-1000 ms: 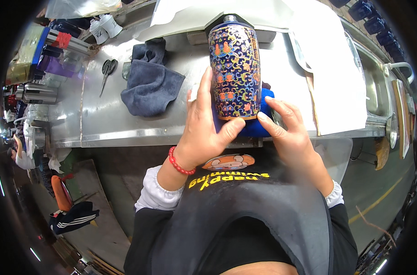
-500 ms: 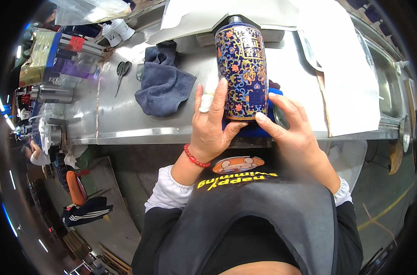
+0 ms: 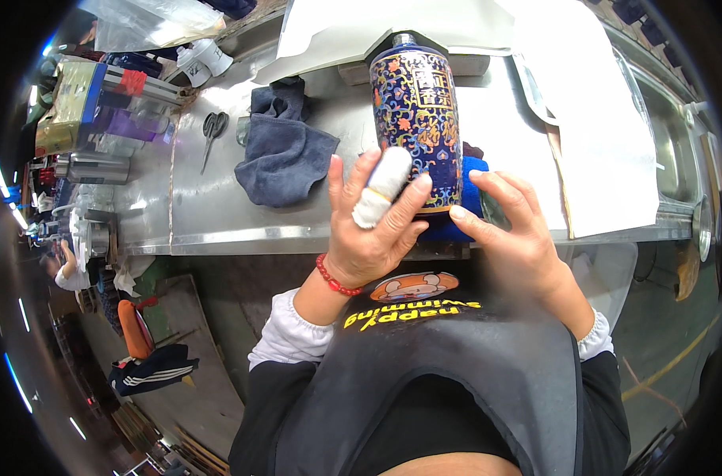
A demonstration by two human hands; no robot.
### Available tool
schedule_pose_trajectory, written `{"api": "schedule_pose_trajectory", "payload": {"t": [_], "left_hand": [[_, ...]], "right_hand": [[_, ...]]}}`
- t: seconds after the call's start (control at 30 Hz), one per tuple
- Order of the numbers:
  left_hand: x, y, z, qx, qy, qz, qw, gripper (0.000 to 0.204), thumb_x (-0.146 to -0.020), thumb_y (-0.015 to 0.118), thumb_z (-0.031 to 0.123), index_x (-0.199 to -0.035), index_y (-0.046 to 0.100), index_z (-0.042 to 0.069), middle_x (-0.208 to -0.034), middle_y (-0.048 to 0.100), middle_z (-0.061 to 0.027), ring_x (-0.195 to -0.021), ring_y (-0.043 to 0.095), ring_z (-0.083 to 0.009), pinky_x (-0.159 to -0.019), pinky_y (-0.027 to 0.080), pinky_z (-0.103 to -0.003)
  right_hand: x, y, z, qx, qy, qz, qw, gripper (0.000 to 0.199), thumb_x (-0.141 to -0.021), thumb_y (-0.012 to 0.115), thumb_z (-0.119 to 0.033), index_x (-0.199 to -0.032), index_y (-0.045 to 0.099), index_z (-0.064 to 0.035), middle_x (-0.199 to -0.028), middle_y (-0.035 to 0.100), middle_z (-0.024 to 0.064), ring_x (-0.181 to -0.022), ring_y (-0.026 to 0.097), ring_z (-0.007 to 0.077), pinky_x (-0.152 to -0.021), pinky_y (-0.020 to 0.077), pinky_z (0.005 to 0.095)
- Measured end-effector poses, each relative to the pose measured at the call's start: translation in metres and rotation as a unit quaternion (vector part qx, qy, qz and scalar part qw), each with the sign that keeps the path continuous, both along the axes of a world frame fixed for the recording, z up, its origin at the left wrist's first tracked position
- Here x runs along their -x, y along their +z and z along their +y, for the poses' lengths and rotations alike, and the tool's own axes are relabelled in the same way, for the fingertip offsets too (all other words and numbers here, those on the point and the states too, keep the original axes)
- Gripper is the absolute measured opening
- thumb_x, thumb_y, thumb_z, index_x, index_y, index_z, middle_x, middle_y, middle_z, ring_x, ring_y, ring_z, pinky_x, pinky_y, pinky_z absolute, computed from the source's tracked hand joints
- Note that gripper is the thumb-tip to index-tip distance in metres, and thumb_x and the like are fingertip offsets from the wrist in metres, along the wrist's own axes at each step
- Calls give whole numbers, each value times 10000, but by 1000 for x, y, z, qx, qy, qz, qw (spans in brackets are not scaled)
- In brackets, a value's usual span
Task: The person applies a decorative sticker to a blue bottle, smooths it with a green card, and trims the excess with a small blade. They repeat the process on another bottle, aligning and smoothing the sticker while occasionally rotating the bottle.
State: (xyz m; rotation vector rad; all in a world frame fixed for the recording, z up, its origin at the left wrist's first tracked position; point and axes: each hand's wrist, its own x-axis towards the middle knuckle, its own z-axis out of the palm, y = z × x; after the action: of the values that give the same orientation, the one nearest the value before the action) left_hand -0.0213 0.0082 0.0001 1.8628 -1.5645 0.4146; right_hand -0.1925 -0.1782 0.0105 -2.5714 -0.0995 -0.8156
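Observation:
A dark blue bottle [image 3: 416, 127] with orange, gold and green floral patterns lies on the bench, its metal-coloured neck pointing away from me. At its lower left side is my left hand [image 3: 373, 238], fingers apart. White wrapping [image 3: 386, 181] covers one finger, which lies over the bottle's left edge; whether it presses on the surface is unclear. My right hand [image 3: 519, 230] has its fingers spread at the lower right, the thumb tip close to the bottle's base. Bright blue material [image 3: 473, 190] shows beneath and beside the base.
A grey cloth [image 3: 285, 159] and black-handled scissors [image 3: 212, 135] lie left on the metal bench [image 3: 206, 206]. White sheets [image 3: 599, 159] cover the right part, near a sink [image 3: 670, 143]. Bottles and a steel flask [image 3: 97, 168] stand far left, where another person's hand shows.
My left hand has shifted, bringing its wrapped finger over the bottle's left side. My right fingers have spread and moved slightly off the bottle. The bottle appears tilted or turned slightly.

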Motion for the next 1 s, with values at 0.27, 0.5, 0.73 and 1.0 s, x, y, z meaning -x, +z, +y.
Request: {"api": "schedule_pose_trajectory", "payload": {"t": [0.27,0.5,0.73,1.0], "left_hand": [[-6,21,0,-33,-101,-128,986,413,-862,755,243,-1269,721,182,-1294,697,-78,-1307,575,-335,-1248,144,-607],[-4,12,-15,-25,-5,6,1000,653,-820,806,249,-1418,605,77,-1401,622,-172,-1340,538,-431,-1208,225,-615],[-5,-6,1,2,3,-36,999,491,-844,779,180,-1328,696,166,-1365,662,-122,-1346,554,-342,-1235,167,-608],[-11,14,0,-7,-101,-120,988,318,-864,743,172,-1176,736,231,-1203,754,16,-1302,596,-251,-1268,126,-578]], "right_hand": [[-6,-6,-3,-87,-23,-59,994,637,-703,689,98,-1329,625,3,-1317,608,228,-1172,613,403,-997,514,466],[-10,-3,-14,-144,8,-75,987,480,-777,721,120,-1227,606,0,-1071,698,182,-966,682,383,-856,548,444],[-11,-8,-10,-128,-13,-85,988,478,-818,703,114,-1274,595,24,-1114,678,201,-998,671,383,-870,541,449],[-2,-12,-10,-150,-44,-38,987,449,-836,696,102,-1268,598,27,-1116,677,206,-1014,668,393,-892,539,438]]}}
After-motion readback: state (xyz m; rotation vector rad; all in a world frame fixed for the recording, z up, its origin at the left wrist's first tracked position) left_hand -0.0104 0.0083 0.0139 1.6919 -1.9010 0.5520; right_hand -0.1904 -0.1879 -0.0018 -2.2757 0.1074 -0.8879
